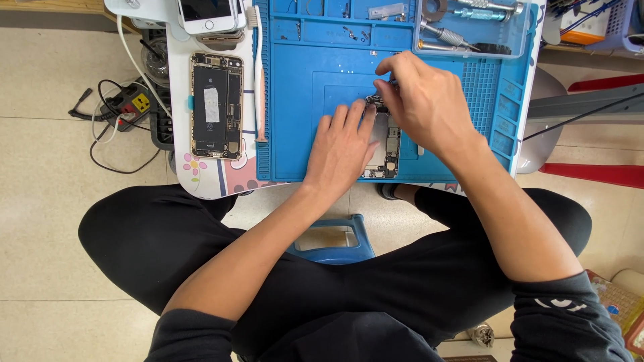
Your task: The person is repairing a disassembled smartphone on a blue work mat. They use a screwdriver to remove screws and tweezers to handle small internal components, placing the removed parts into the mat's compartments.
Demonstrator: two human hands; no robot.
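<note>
The opened phone lies on the blue mat near its front edge, pinned under the flat, spread left hand. The right hand pinches something small at the phone's top end; what, I cannot tell. Bare mat lies to the left, a second opened phone beyond its edge.

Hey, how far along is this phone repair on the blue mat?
Done: the opened phone beside the blue mat lies with its insides bared. In hand: the left hand steadies a circuit board while the right hand pinches at its top end. Left: board and phone are still apart, and loose screws wait in the mat's tray.
</note>
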